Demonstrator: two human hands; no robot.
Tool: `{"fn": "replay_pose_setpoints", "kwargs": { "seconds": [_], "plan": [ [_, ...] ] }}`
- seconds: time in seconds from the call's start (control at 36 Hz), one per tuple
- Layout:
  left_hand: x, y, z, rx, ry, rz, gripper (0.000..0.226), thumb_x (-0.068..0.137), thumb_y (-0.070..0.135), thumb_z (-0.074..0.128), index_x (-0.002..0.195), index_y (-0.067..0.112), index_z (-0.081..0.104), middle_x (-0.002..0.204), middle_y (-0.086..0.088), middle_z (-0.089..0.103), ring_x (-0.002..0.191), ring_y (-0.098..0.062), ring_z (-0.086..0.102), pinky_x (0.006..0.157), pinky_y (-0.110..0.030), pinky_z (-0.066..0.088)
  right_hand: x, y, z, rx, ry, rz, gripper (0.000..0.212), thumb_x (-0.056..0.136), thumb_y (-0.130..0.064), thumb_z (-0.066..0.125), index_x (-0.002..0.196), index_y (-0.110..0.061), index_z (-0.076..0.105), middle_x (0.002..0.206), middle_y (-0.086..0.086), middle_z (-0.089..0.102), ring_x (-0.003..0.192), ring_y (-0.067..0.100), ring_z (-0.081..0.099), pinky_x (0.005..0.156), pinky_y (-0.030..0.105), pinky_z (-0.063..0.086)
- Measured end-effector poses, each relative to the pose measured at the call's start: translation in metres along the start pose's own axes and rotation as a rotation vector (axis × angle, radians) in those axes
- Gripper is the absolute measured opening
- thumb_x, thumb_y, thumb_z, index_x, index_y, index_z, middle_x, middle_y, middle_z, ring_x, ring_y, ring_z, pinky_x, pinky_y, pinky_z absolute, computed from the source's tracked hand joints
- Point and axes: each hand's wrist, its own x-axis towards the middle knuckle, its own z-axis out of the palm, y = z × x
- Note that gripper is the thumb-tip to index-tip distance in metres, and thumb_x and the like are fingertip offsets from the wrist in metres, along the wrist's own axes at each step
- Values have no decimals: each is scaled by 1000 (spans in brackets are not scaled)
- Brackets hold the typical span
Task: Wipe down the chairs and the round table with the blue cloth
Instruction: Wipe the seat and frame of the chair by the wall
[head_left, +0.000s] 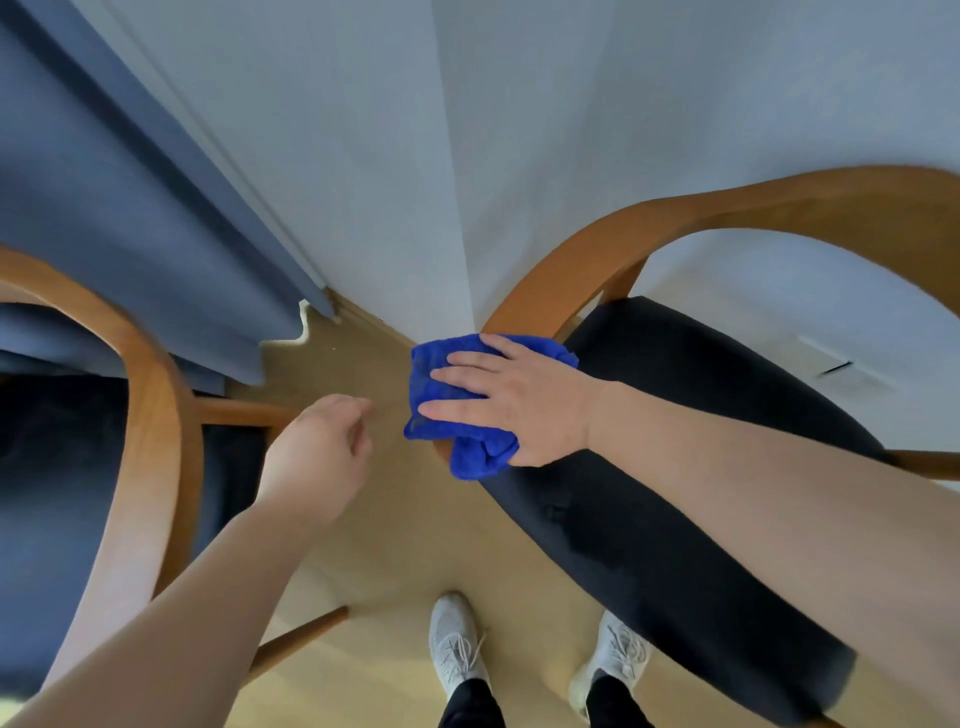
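Chair-wiping step — the right hand (524, 400), fingers straight, presses the blue cloth (483, 452) onto the chair arm (597, 244) at frame centre, the left hand (317, 447) hangs loosely curled, empty — next likely calls for sliding the cloth up that arm.

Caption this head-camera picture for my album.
Right hand presses the blue cloth onto a wooden chair's armrest; left hand hovers free.

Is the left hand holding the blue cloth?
No, the right hand presses the blue cloth on the chair's wooden armrest, while the left hand holds nothing.
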Motion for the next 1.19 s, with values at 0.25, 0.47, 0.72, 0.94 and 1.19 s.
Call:
{"fn": "replay_pose_setpoints", "kwargs": {
  "seconds": [0.25,0.47,0.72,0.94,1.19],
  "plan": [
    [6,25,6,-1,0,-4,31,89,11,53,119,16,63,120,3,60,107,-18,56,84,-31,48,-10,37,-14,16,-85,124,90,75,-31,71,151,-28,24,153,8,33,143,30,27,117,53,16],
    [13,54,12,-24,35,27,30,90,14,54,118,13,63,122,0,60,107,-21,57,83,-34,49,-18,64,-17,17,-52,180,83,78,-33,69,150,-28,28,153,7,33,143,27,27,117,50,13],
    [23,86,20,-19,-3,97,29,91,29,55,119,20,61,119,7,58,104,-16,55,81,-34,52,-31,94,-23,23,2,246,78,81,-35,66,149,-24,31,150,7,37,139,27,33,115,48,16],
    [42,116,29,89,-77,150,44,92,40,51,134,27,50,140,11,45,127,-13,39,97,-31,40,-44,117,-26,10,-16,352,82,82,-37,65,152,-30,22,153,2,32,142,23,26,117,46,12],
    [57,140,38,72,-71,182,41,93,33,51,133,26,51,138,10,45,126,-12,41,96,-31,41,-68,151,-27,-4,50,475,82,80,-37,65,151,-30,24,152,4,35,141,25,30,116,48,18]
  ]
}}
